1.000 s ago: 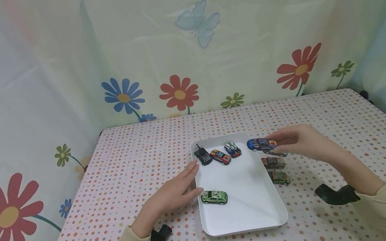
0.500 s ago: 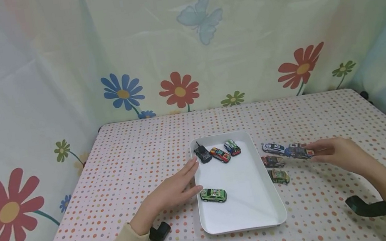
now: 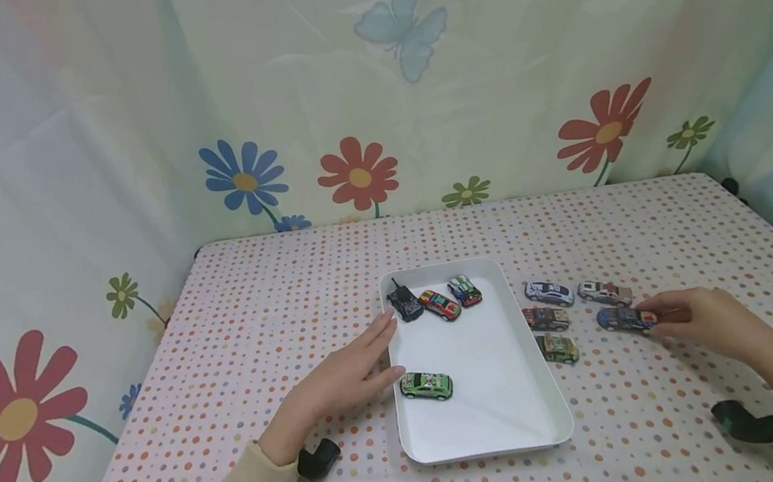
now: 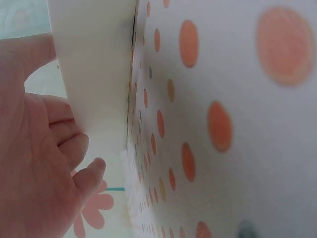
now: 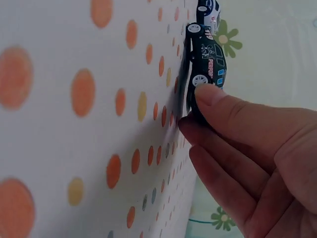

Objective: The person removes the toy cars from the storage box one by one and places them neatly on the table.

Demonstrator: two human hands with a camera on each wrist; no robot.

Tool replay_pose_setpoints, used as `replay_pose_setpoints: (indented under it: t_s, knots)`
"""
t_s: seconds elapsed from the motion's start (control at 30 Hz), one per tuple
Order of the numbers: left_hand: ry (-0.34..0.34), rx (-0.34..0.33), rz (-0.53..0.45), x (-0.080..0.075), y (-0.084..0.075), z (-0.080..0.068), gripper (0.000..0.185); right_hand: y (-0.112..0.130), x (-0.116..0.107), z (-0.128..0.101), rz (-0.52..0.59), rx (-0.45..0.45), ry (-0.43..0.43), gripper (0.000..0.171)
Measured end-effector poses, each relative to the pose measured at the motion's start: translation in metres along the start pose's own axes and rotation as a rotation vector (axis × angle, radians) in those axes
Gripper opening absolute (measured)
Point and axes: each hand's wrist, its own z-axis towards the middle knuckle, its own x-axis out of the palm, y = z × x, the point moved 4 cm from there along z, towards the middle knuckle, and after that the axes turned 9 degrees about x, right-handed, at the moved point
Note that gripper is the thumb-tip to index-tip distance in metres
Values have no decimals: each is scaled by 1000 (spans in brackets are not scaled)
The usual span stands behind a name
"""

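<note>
The person's left grip [image 3: 351,377] lies at the left wall of the white tray [image 3: 490,418], fingers extended and thumb at the rim, pinching nothing. Inside the tray, a black toy tank [image 3: 406,304] sits in the far left corner and a green car [image 3: 426,385] by the left wall, nearer the person. Right of the tank come a red-and-yellow car [image 3: 440,305] and, by the tray's far wall, a green-and-white car [image 3: 465,290]. Just beyond the tray's right wall, on the dotted bench [image 3: 273,292], a white-and-blue car [image 3: 549,293], a dark reddish car [image 3: 546,318] and a green-and-orange car [image 3: 560,348] line up. Farther right of the tray is a white-and-tan car [image 3: 605,292]; near it, the right grip [image 3: 705,317] pinches a blue car [image 3: 622,319] by its right end, low at the bench.
</note>
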Motion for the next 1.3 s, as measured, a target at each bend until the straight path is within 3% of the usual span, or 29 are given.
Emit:
replay_pose_setpoints:
  t_s: [0.37, 0.7, 0.77, 0.87, 0.97, 1.1, 1.3]
  knots:
    - [0, -2, -1, -1, -2, 0, 71, 11, 8, 1, -212, 41, -22, 37]
    - [8, 0, 10, 0, -2, 1, 72, 18, 11, 4, -237, 45, -43, 39]
    - [11, -2, 10, 0, -2, 2, 72, 10, 13, 9, -252, 30, -95, 42]
    - [11, -1, 8, 0, -2, 2, 72, 7, 9, 15, -291, -40, -242, 43]
    - [7, 4, 9, 0, -3, 2, 72, 35, -8, 9, -268, -84, -316, 45]
    - [9, 4, 12, 0, -4, 2, 72, 105, -37, -13, -152, -110, -297, 45]
    - [-1, -2, 17, -2, -3, 0, 72, 181, -41, -20, -78, -260, -292, 40]
